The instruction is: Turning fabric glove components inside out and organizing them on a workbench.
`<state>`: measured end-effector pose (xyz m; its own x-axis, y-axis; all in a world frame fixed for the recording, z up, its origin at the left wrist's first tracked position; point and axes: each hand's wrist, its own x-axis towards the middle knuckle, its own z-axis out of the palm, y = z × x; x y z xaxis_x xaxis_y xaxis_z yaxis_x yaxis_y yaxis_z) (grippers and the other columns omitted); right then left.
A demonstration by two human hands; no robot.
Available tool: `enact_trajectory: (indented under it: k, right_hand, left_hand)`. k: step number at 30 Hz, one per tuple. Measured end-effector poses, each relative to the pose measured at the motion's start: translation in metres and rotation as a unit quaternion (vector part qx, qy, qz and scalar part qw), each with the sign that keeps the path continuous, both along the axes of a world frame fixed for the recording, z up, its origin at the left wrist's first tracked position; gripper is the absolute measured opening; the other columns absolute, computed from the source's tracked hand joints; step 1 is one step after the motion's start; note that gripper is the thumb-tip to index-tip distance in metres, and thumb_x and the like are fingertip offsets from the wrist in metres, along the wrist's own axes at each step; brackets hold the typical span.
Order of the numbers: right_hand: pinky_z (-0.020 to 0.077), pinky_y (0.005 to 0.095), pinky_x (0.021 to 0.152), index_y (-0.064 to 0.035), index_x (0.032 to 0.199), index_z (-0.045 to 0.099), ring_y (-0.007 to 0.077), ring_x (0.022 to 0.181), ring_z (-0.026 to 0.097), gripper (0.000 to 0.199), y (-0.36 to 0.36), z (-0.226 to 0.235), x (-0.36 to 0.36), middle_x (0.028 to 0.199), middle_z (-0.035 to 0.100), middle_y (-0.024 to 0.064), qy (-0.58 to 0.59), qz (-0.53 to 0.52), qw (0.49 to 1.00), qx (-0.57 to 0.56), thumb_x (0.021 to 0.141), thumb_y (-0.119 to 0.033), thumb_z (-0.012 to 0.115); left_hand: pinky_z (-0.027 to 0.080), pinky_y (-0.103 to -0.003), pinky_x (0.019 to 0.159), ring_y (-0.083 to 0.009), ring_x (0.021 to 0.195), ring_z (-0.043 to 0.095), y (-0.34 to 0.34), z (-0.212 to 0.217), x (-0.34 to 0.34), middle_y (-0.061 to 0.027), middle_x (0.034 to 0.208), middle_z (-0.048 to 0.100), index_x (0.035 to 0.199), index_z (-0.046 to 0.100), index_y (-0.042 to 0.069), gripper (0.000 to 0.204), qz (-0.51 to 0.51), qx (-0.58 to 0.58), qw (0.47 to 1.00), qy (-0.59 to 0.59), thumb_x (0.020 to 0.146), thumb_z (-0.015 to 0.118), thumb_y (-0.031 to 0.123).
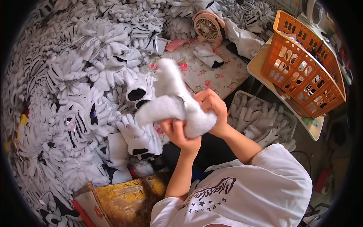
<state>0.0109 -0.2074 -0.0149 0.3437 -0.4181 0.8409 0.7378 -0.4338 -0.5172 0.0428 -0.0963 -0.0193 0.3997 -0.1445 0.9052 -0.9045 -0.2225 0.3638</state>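
Note:
Between my two hands is a fluffy white glove [199,122], bunched up, with two furry lobes sticking out towards the far left. My left hand [181,136] grips it from below on the near side, its fingers curled in. On the right edge my right hand [212,109] is closed round it, fingers bent and partly hidden behind the fluff. Just left of my hands lie white gloves with black cuff openings, one glove [138,138] with its fingers pointing away. A single white glove [208,56] rests flat on the flowered cloth [223,73] beyond.
Great heaps of white gloves [56,75] fill the left side. A pink fan [208,28] stands at the back. On the right an orange plastic basket [302,72] sits on a small table [317,130]; below is a crate of gloves [261,117]. A worn yellow-brown surface [124,200] is near me.

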Motion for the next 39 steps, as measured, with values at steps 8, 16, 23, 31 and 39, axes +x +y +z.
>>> enact_trajectory:
  k: [8,16,23,31,39]
  right_hand:
    - [0.0353,0.0264,0.045,0.0011,0.083,0.064,0.0156,0.051,0.043,0.033,0.018,0.022,-0.009,0.063,0.045,0.0020,-0.087,-0.232,0.966,-0.072,0.052,-0.005,0.071]
    - [0.0465,0.0326,0.063,-0.0032,0.068,0.057,0.0284,0.077,0.057,0.027,0.011,0.029,-0.021,0.085,0.055,0.0096,-0.123,-0.392,0.898,-0.158,0.043,-0.013,0.065]
    - [0.0513,0.0352,0.067,-0.0009,0.073,0.051,0.0309,0.082,0.060,0.022,0.003,0.023,-0.021,0.097,0.060,0.0183,-0.129,-0.226,0.957,-0.127,0.063,-0.008,0.068]
    - [0.0496,0.0285,0.071,0.0011,0.089,0.066,0.0224,0.081,0.063,0.026,0.002,0.037,-0.046,0.091,0.065,0.0121,0.096,0.097,0.990,-0.030,0.064,0.004,0.073]
    - [0.0481,0.0266,0.083,0.0026,0.109,0.064,0.0092,0.093,0.059,0.041,-0.008,-0.005,-0.076,0.101,0.067,0.0020,0.308,0.619,0.693,0.206,0.090,-0.034,0.066]
  left_hand:
    - [0.050,-0.039,0.076,-0.0333,0.094,0.057,0.013,0.005,-0.019,-0.0155,0.105,0.048,0.091,0.042,0.005,0.037,-0.019,-0.084,0.995,-0.052,0.074,0.076,0.006]
    - [0.048,-0.041,0.073,-0.0319,0.091,0.056,0.021,0.010,-0.020,-0.0129,0.106,0.044,0.093,0.040,0.007,0.037,0.003,-0.071,0.994,-0.086,0.079,0.074,0.012]
    - [0.046,-0.039,0.079,-0.0287,0.086,0.056,0.017,0.011,-0.033,-0.0155,0.100,0.056,0.090,0.039,0.006,0.034,-0.141,-0.133,0.981,0.014,0.079,0.072,0.008]
    - [0.041,-0.028,0.091,-0.0145,0.093,0.056,0.057,0.046,-0.050,-0.0074,0.102,0.060,0.095,0.052,0.004,0.016,-0.337,-0.134,0.823,0.437,0.083,0.063,0.003]
    - [0.051,-0.031,0.087,-0.0205,0.097,0.065,0.083,0.033,-0.026,-0.0128,0.108,0.066,0.120,0.056,-0.005,0.034,-0.505,-0.136,0.460,0.718,0.088,0.055,0.007]
